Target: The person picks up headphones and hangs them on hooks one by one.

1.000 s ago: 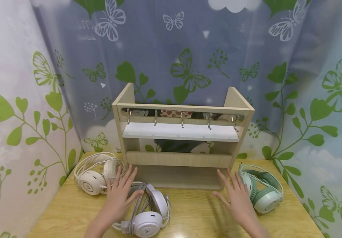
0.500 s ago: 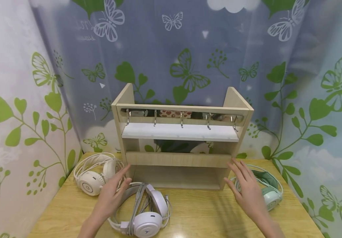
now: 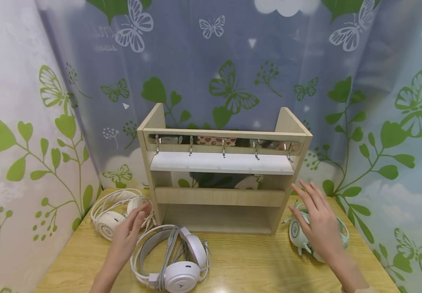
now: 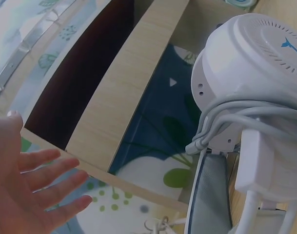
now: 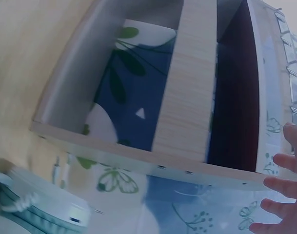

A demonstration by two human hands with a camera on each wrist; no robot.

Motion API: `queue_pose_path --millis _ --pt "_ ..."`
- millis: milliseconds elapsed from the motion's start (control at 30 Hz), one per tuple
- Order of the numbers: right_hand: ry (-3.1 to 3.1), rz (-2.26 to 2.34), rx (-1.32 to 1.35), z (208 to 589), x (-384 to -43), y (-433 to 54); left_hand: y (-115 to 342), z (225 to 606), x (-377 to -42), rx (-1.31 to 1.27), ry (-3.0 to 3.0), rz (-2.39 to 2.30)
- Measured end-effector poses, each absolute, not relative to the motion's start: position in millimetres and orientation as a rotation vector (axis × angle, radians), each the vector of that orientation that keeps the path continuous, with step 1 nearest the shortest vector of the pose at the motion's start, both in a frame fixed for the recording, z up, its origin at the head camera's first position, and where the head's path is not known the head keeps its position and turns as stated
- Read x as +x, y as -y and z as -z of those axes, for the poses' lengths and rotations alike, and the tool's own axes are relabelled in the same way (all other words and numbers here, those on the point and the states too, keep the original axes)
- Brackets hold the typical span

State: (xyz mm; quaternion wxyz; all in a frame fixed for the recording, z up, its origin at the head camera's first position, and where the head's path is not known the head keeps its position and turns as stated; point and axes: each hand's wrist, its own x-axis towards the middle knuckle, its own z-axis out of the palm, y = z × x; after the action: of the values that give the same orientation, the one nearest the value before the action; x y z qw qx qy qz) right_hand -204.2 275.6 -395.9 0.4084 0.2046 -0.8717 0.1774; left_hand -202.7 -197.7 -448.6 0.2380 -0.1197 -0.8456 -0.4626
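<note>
My left hand (image 3: pixel 124 235), fingers slightly bent, hovers near cream headphones (image 3: pixel 107 224) at the table's left and covers part of them. Nothing is in its grasp; the left wrist view shows the fingers (image 4: pixel 55 173) spread. White headphones (image 3: pixel 182 277) with a bundled grey cable lie to its right. On the other side, my right hand (image 3: pixel 319 221) is raised with extended fingers before mint-green headphones (image 3: pixel 296 236), hiding much of them. It holds nothing. Between the hands stands a wooden shelf (image 3: pixel 220 197) with several metal hooks (image 3: pixel 223 147) along its upper board.
A white board (image 3: pixel 222 162) crosses the shelf below the hooks. Patterned curtains (image 3: pixel 181 53) with butterflies and leaves enclose the back and both sides. The wooden table (image 3: pixel 240 260) extends in front of the shelf.
Both hands have moved apart: the left drew back to the left, away from the white headphones, and the right went right and upward, across the green headphones. The shelf stays put.
</note>
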Motion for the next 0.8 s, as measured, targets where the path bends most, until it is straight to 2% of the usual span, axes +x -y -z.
queue_pose_path --millis 800 --pt "2.06 -0.333 0.579 333 -217 -286 220 468 -193 -0.053 2.317 1.469"
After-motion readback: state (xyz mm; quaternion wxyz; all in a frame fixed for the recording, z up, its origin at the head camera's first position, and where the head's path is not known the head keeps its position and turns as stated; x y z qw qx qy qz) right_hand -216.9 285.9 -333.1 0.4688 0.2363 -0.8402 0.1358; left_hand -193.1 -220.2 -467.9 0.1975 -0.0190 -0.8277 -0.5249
